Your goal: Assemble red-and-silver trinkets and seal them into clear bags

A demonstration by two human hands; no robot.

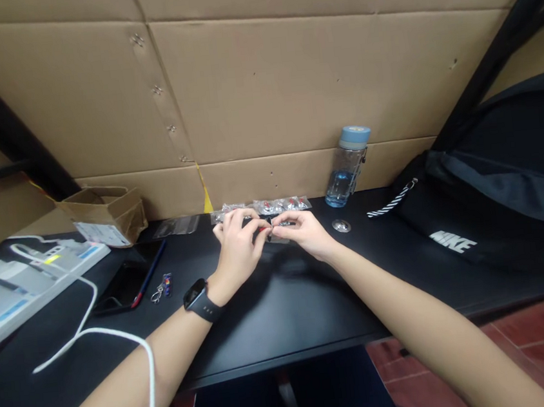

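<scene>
Left hand [240,244]: palm down over the desk's far half; thumb and forefinger pinched close on a small item [269,222].
Right hand [306,231]: fingertips drawn narrow, meeting the left's at the same small item.
Small item: between the two hands' fingertips, above the black desk [275,323]; touches of red and dark show, too small and covered to identify.
Wrist: dark watch [203,300] on the left arm.
Packets: row of clear plastic packets [280,205] just beyond the hands, bits of red inside some; flat clear sleeves [176,226] farther left.
Right of hands: shiny round disc [341,226] lying flat; behind it, upright blue-capped bottle [344,167], some liquid inside; black bag [486,207] at the far right.
Left of hands: small keychain [166,285] beside a dark phone [127,282], a blue-and-red pen [149,273] along the phone's edge.
Left end: open cardboard box [130,212] behind the white power strip [42,289]; white cable [93,330] crossing in front of the left forearm.
Backdrop: cardboard wall [289,85].
</scene>
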